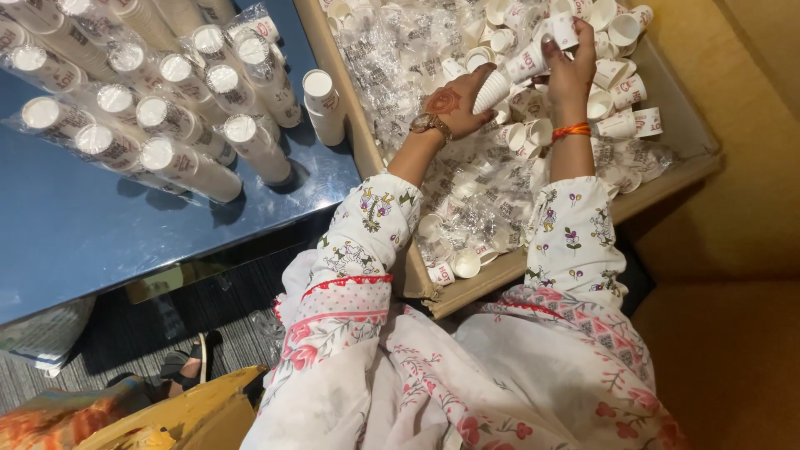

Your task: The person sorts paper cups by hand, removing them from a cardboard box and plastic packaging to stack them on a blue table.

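Short stack of nested white paper cups [518,71], upper centre of frame, lying slanted over cardboard box [667,179]. Left hand [454,104] curled round stack's lower end, fingers closed on it; wristwatch [430,125] on wrist. Right hand [571,67] pinching stack's upper end, orange thread band [572,131] on wrist. Box full of loose cups [621,96] and crumpled clear plastic wrap [392,62]. Left of box: blue tabletop [75,233] carrying plastic-sleeved cup stacks [179,162] lying in rows. Lower left: sandalled foot [185,367] on grey floor.
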